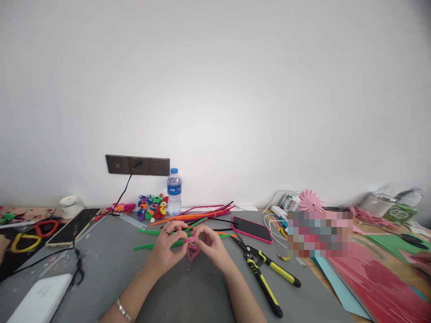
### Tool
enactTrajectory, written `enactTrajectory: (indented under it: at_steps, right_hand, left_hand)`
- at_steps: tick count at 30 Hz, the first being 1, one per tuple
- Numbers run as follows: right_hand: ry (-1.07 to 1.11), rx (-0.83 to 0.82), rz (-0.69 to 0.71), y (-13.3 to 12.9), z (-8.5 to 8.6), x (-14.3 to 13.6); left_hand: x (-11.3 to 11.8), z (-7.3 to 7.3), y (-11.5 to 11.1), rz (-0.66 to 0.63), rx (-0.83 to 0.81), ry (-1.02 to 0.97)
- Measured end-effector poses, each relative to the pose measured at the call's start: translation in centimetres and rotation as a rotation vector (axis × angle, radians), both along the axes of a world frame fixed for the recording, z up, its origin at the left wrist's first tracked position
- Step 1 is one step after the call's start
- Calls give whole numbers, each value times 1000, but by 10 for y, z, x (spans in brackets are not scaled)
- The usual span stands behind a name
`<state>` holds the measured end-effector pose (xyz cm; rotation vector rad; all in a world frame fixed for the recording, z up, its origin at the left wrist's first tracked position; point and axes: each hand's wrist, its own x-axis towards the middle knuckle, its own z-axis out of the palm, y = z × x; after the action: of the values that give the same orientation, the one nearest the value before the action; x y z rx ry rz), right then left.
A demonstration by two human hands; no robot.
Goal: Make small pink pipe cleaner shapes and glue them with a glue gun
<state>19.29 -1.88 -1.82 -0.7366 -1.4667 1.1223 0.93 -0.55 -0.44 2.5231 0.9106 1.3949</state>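
Note:
A bent pink pipe cleaner (193, 252) is pinched between my two hands above the grey mat. My left hand (167, 246) grips one side of it, fingers curled and a ring on one finger. From the right, my right hand (209, 244) closes thumb and fingers on the other side. Below the fingertips hangs an angular folded loop of the pink stem. Green pipe cleaners (144, 247) lie just behind my left hand, partly hidden by it. Farther back is a loose pile of orange, magenta and black pipe cleaners (205, 213).
Yellow-black pliers (259, 269) and a pink-edged phone (252, 229) lie to the right. Behind stand a water bottle (174, 193) and small fuzzy figures (151, 207). At left are a white power bank (40, 298), another phone (74, 227), a cable and scissors (27, 242). Coloured paper (377, 278) covers the far right.

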Motion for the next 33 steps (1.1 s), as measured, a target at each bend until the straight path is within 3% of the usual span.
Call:
enactTrajectory:
  at_steps: [17, 33]
  right_hand:
    - [-16, 6, 16, 1, -2, 1]
    - [-29, 41, -16, 3, -5, 0]
  left_hand:
    - [-2, -7, 4, -46, 26, 8]
    - [-1, -8, 3, -40, -61, -24]
